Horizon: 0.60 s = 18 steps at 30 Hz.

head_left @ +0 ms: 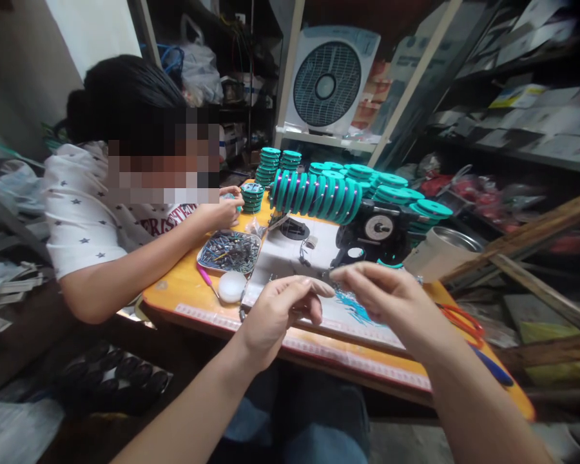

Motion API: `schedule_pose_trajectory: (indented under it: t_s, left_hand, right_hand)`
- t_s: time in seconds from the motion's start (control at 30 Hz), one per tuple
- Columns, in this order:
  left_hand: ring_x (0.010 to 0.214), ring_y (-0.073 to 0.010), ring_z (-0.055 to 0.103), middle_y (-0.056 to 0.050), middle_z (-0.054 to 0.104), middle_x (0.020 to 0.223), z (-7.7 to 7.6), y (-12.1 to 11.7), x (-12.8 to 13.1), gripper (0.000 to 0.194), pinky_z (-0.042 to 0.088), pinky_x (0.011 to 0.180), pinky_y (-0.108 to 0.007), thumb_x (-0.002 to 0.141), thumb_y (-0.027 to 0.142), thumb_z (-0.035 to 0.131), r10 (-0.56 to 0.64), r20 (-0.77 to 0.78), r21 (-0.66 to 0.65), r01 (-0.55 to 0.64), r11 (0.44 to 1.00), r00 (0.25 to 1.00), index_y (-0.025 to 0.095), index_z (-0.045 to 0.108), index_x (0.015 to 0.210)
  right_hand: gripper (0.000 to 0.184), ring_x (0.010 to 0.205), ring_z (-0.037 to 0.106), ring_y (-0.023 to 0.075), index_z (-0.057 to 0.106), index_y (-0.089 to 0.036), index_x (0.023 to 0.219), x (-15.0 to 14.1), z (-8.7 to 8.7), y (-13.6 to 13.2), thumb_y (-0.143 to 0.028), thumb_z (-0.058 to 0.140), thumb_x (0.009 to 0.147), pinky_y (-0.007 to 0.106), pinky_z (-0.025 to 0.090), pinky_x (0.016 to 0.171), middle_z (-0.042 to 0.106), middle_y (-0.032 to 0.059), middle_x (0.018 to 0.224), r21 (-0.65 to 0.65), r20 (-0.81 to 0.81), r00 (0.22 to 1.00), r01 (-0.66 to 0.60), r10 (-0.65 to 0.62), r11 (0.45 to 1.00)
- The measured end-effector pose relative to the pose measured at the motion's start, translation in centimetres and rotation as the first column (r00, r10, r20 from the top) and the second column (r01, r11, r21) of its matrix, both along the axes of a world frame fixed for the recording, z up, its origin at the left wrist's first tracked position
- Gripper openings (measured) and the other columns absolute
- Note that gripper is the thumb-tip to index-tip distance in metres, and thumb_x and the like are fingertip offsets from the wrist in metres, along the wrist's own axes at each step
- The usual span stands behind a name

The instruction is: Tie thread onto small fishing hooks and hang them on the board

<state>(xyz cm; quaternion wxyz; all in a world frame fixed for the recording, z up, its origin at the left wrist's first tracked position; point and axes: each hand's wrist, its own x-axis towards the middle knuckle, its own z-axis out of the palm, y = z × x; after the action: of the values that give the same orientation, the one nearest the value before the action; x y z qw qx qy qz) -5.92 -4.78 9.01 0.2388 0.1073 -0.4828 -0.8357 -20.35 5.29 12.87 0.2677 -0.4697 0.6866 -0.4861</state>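
My left hand [279, 310] and my right hand [385, 298] meet above the near edge of the small orange table [183, 293]. Both are pinched, fingertips touching, on a small dark part I cannot make out. Under them lies a white sheet [290, 258] with thin teal wires [355, 309] on it. Behind the sheet a row of teal spools [316, 193] lies on its side, next to a black winding device [377, 232].
A person in a white star-print shirt sits at the left, a hand [225, 209] by a short spool stack [252, 196]. A tray of small parts [229, 251], a white lid [232, 285], red-handled scissors [464, 322], a metal can [439, 251] and a box fan [328, 80] surround the table.
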Motion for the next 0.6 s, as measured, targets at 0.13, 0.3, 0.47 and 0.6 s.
schedule_pose_trajectory:
  t_s: [0.13,0.3,0.47,0.6]
  left_hand:
    - [0.056,-0.01,0.054,-0.002,0.061,0.059,0.0,-0.1,0.4,0.029,0.041,0.06,-0.021,0.088,0.032,0.05,-0.016,0.039,-0.04,0.018,0.999,0.999,0.011,0.07,0.083]
    - [0.055,-0.0115,0.059,-0.005,0.064,0.06,0.0,0.0,0.5,0.031,0.046,0.059,-0.022,0.088,0.031,0.049,-0.065,0.064,-0.021,0.066,0.998,0.996,0.01,0.067,0.074]
    - [0.049,-0.0108,0.059,-0.003,0.062,0.053,-0.1,0.3,0.6,0.033,0.048,0.054,-0.02,0.088,0.027,0.044,-0.099,0.029,0.101,0.096,0.99,0.995,0.01,0.064,0.068]
    - [0.049,-0.0125,0.063,-0.003,0.064,0.053,-0.5,0.6,0.7,0.032,0.049,0.052,-0.021,0.087,0.028,0.045,-0.101,0.029,0.158,0.095,0.983,0.994,0.011,0.065,0.069]
  right_hand:
    - [0.035,0.038,0.015,-0.0001,0.066,-0.016,0.102,0.4,0.8,-2.9,-0.044,0.062,0.081,0.015,0.008,0.036,0.046,-0.0057,0.055,-0.018,0.51,0.849,-0.153,0.141,0.988]
    - [0.027,0.031,0.008,0.0,0.059,-0.013,0.066,1.3,0.7,-5.2,-0.034,0.056,0.084,0.013,0.007,0.03,0.037,-0.0085,0.036,-0.065,0.781,0.591,-0.242,0.2,0.968]
    - [0.029,0.031,0.008,0.0015,0.048,-0.017,0.058,1.7,0.1,-5.6,-0.03,0.052,0.083,0.012,0.01,0.029,0.033,-0.0093,0.035,-0.098,0.835,0.521,-0.171,0.174,0.98]
    - [0.03,0.031,0.01,0.0018,0.044,-0.017,0.057,2.0,-0.2,-5.8,-0.029,0.052,0.084,0.012,0.012,0.03,0.03,-0.0097,0.036,-0.135,0.841,0.504,-0.155,0.196,0.979]
